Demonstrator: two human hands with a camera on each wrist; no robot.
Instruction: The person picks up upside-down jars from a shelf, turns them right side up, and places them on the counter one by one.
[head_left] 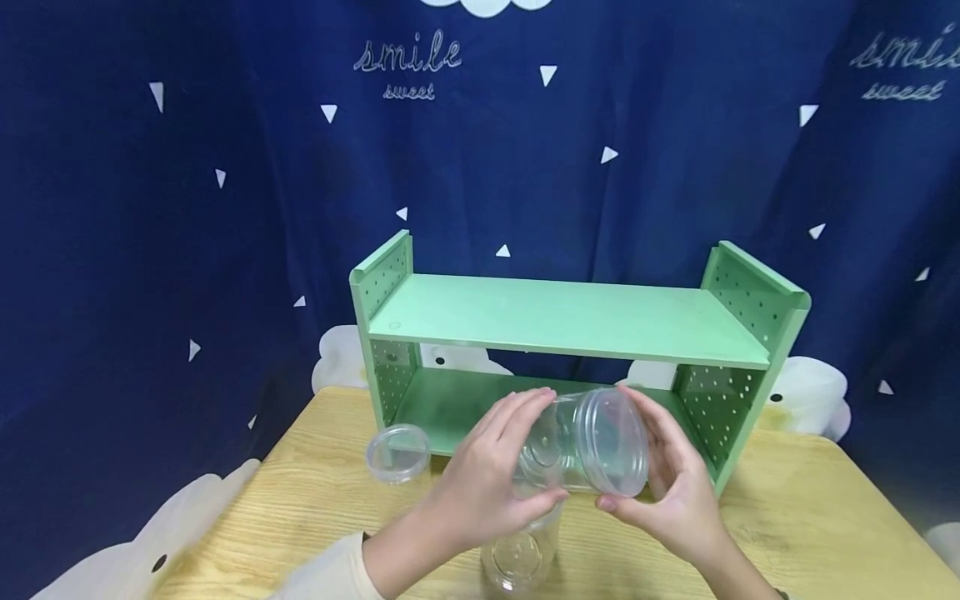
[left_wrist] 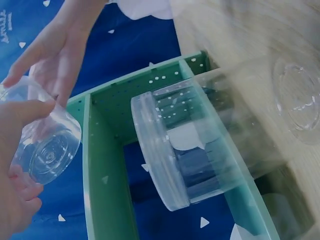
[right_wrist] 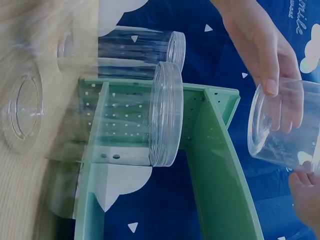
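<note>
Both hands hold a clear plastic jar lying tilted on its side in the air. My left hand grips the body near the base, thumb below and fingers over the top. At the other end, my right hand grips around the wide round lid end, which faces right. Beneath the held jar stands another clear jar, partly hidden by it and the left hand. This standing jar shows a ridged lid in the left wrist view. A further lidded jar stands to the left.
A green two-level shelf with perforated sides stands behind the hands on the wooden table. Its lower level lies just past the held jar. A dark blue curtain with white triangles hangs behind.
</note>
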